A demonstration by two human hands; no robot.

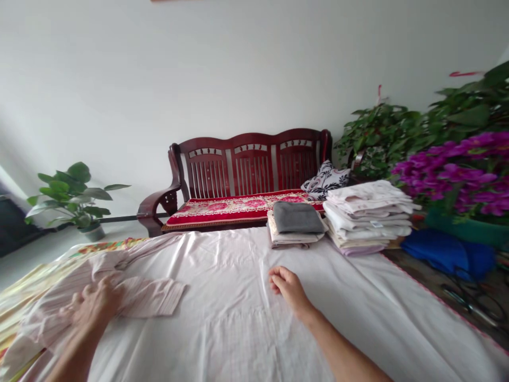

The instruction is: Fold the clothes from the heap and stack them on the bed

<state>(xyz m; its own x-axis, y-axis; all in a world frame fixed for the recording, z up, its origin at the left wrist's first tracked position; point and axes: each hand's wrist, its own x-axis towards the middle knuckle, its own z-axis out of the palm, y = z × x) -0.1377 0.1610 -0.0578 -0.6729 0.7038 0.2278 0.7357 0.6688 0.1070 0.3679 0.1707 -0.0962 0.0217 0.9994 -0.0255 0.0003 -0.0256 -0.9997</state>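
Note:
A pale pink striped garment, which looks like a shirt with a sleeve, lies crumpled on the left of the white cloth. On top of this garment rests my left hand, its fingers spread and slightly bent against the fabric. My right hand is over the middle of the white cloth, its fingers curled in with nothing visible in them. Beyond it sits a small folded stack with a dark grey piece on top. To the right of that stands a taller pile of folded white clothes.
A dark red wooden bench with a red floral cover and a patterned cushion stands behind. At right are purple flowers, a blue cloth and leafy plants. Yellow fabric lies at far left, near a potted plant.

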